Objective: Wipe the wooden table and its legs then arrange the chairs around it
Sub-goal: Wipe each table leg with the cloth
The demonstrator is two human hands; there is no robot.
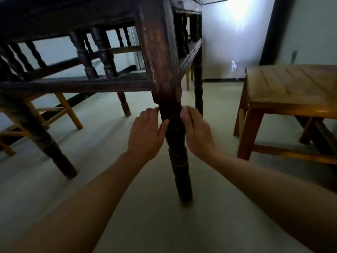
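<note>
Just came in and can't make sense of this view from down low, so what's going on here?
A person is crouched by the dark wooden table, with the left hand and the right hand on either side of its turned dark front leg, partway down. Whether a cloth sits between the hands and the leg cannot be seen. An orange-brown wooden bench stands apart on the right, and a light wooden chair is behind the table on the left, on the pale floor.

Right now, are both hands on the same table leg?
Yes, the left hand and right hand press opposite sides of the near dark table leg.
</note>
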